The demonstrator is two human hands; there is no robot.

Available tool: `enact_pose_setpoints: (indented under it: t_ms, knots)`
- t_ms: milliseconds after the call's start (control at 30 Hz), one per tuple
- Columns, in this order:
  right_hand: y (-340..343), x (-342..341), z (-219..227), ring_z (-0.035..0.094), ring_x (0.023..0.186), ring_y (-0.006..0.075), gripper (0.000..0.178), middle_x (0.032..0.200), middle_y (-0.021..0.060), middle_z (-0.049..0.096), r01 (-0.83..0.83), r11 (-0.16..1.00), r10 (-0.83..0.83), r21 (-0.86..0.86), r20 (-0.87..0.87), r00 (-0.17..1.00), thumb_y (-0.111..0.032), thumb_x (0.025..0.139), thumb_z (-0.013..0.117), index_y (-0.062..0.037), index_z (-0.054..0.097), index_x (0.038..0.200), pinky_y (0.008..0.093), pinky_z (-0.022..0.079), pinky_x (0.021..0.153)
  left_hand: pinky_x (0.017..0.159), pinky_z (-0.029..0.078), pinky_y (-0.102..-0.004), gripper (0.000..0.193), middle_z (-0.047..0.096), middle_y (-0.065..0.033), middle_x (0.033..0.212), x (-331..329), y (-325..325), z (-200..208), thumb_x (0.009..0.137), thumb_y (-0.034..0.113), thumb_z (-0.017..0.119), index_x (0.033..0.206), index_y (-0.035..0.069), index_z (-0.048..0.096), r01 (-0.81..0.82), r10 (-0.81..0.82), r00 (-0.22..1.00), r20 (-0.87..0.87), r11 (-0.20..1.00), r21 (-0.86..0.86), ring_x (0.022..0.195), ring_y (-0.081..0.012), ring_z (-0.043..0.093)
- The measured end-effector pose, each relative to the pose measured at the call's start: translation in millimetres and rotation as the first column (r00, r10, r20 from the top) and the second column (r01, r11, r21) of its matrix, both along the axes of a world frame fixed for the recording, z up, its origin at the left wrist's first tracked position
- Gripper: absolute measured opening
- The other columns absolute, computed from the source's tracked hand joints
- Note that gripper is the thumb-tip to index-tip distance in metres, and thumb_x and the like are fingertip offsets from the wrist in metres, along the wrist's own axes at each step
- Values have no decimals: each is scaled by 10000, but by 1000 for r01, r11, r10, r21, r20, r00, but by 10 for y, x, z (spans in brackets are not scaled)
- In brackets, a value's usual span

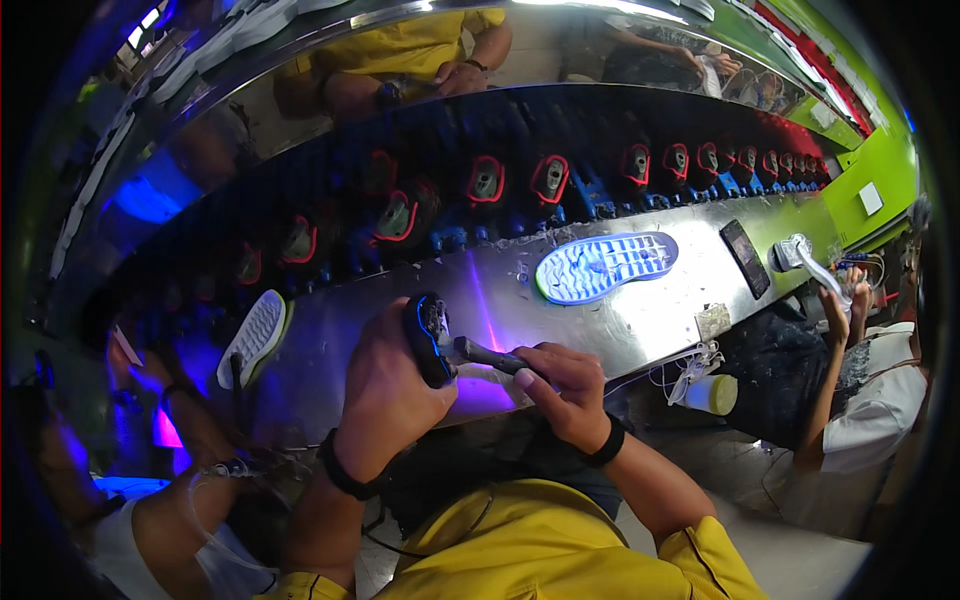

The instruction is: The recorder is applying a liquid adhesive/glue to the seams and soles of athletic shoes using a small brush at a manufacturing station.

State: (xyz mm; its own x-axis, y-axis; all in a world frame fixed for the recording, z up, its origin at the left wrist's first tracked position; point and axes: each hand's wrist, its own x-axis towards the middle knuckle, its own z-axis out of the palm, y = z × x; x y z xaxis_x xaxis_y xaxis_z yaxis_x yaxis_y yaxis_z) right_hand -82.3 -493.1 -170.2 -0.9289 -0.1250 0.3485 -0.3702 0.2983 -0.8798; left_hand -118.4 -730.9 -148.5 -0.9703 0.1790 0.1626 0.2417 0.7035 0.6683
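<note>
My left hand [392, 392] is wrapped round a dark shoe upper [428, 345] with a blue-lit edge, held up over the near side of the metal bench. In my right hand [563, 385] is the grey handle of a brush-like tool [488, 355]. Its head points left and meets the shoe's side facing it; the tip itself is too dark to make out. Beyond my hands a white shoe sole [607, 267] with a blue rim lies on the bench. Farther left is another pale sole [254, 335] with a greenish rim.
Dark shoes with red-edged openings [486, 180] stand in a long row behind the metal bench [400, 280]. A black phone [744, 259] lies at right, above a yellow-and-white tub [712, 394]. Co-workers' arms [828, 375] reach in at right and at left [185, 420].
</note>
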Motion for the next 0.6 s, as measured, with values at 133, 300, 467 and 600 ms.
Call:
enact_pose_setpoints:
  t_ms: [133, 300, 467, 600]
  knots:
    - [-110, 4, -231, 653, 647, 232, 229, 793, 159, 698, 15, 999, -13, -42, 45, 999, -105, 958, 750, 41, 775, 1134, 349, 494, 625, 1103, 493, -482, 879, 629, -238, 1346, -121, -91, 71, 665, 150, 945, 1425, 24, 522, -29, 36, 987, 155, 998, -51, 1290, -442, 595]
    - [-137, 98, -431, 646, 646, 229, 236, 784, 161, 692, 75, 997, -73, -12, 111, 991, -131, 962, 768, 30, 781, 1134, 351, 490, 625, 1154, 468, -482, 1016, 567, -255, 1470, -238, -234, 11, 667, 154, 953, 1526, 24, 427, 58, -50, 979, 196, 998, -31, 1379, -449, 542]
    - [-138, 150, -513, 667, 689, 184, 261, 812, 159, 727, 134, 991, -131, 11, 286, 949, -172, 976, 776, 29, 786, 1143, 340, 509, 648, 1128, 482, -455, 1050, 608, -230, 1421, -293, -486, -236, 647, 123, 972, 1542, 13, 434, 100, -109, 987, 114, 991, 84, 1331, -420, 588]
    - [-31, 225, -490, 664, 728, 126, 282, 835, 103, 758, 165, 975, -85, -149, 435, 897, -194, 1009, 748, 38, 780, 1165, 305, 520, 681, 1109, 498, -415, 1051, 671, -185, 1364, -269, -540, -253, 703, 190, 984, 1573, 20, 420, 40, -123, 963, 241, 946, 320, 1282, -293, 643]
